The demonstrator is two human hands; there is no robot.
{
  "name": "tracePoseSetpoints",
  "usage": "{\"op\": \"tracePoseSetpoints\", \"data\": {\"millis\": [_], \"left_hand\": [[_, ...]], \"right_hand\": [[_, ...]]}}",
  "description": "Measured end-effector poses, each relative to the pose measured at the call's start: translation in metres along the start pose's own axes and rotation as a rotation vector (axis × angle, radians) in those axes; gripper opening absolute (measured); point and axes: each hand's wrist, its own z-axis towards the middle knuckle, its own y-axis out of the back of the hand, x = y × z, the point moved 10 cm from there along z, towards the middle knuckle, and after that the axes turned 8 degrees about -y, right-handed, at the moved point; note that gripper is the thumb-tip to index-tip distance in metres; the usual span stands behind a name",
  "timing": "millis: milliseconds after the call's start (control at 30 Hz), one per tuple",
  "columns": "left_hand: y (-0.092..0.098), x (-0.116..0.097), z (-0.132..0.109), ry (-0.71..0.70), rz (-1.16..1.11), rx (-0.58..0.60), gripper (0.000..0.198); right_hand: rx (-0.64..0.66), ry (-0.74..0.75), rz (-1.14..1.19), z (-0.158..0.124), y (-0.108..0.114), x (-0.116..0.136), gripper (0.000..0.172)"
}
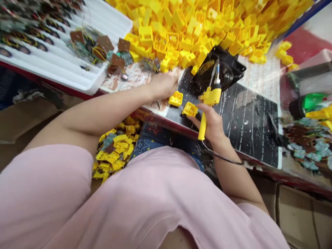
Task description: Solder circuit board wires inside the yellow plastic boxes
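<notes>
Pink shirt nearest. Right hand wrapped around yellow soldering iron, touching boxy plastic housing; left hand palm-down, grip hidden; black grilled fan just beyond.

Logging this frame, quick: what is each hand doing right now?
Left hand: palm down by the yellow parts; grip cannot be told.
Right hand: closed on the soldering iron.
</notes>
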Motion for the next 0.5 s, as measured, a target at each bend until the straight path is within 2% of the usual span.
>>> {"op": "tracePoseSetpoints", "data": {"millis": [67, 133, 167, 200, 267, 333, 367, 433, 500], "left_hand": [[0.009, -0.005, -0.014, 0.007, 0.096, -0.061, 0.037], [0.02, -0.014, -0.035, -0.018, 0.061, -0.125, 0.042], [0.02, -0.021, -0.048, -0.045, 0.019, -0.116, 0.043], [0.013, -0.033, -0.061, -0.097, -0.029, -0.049, 0.042], [-0.024, -0.065, -0.093, -0.257, -0.094, 0.228, 0.036], [-0.083, -0.097, -0.137, -0.44, -0.08, 0.619, 0.025], [-0.11, -0.104, -0.153, -0.46, -0.031, 0.744, 0.024], [-0.153, -0.112, -0.16, -0.439, -0.005, 0.779, 0.021], [-0.193, -0.117, -0.151, -0.398, -0.023, 0.746, 0.017]], "right_hand": [[-0.004, -0.036, 0.005, -0.006, 0.001, -0.01, 0.045], [-0.048, -0.041, 0.002, -0.014, 0.004, -0.015, 0.05], [-0.078, -0.036, -0.003, -0.019, 0.006, -0.017, 0.048], [-0.103, -0.031, -0.008, -0.023, 0.007, -0.018, 0.044], [-0.131, -0.034, -0.019, -0.029, 0.008, -0.021, 0.034], [-0.115, -0.043, -0.04, -0.031, 0.005, -0.021, 0.032], [-0.097, -0.044, -0.058, -0.03, 0.003, -0.021, 0.033], [-0.062, -0.042, -0.098, -0.029, -0.001, -0.019, 0.033], [-0.038, -0.04, -0.135, -0.028, -0.004, -0.018, 0.034]]}}
